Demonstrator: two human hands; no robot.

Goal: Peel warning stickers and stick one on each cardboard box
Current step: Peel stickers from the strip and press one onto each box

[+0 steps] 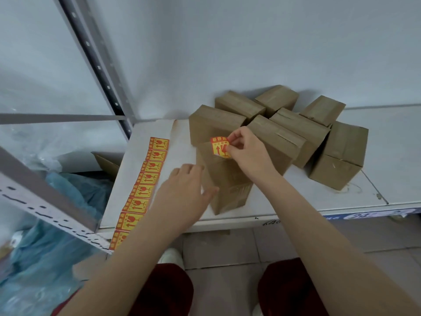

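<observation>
A small cardboard box (pixel 225 183) stands near the front edge of the white shelf (pixel 341 201). My right hand (pixel 247 149) pinches a red and yellow warning sticker (pixel 219 147) by its right edge, just over the box's top. My left hand (pixel 186 190) lies against the box's left side, fingers fairly straight. A strip of the same stickers (pixel 143 185) runs along the shelf to the left and hangs over its front edge. Several plain cardboard boxes (pixel 284 133) are piled behind and to the right.
A grey perforated shelf post (pixel 100 69) rises at the left, with plastic-wrapped blue goods (pixel 45 236) beyond it. The white wall is close behind the boxes. Below the shelf are a tiled floor (pixel 227 247) and my knees in dark red.
</observation>
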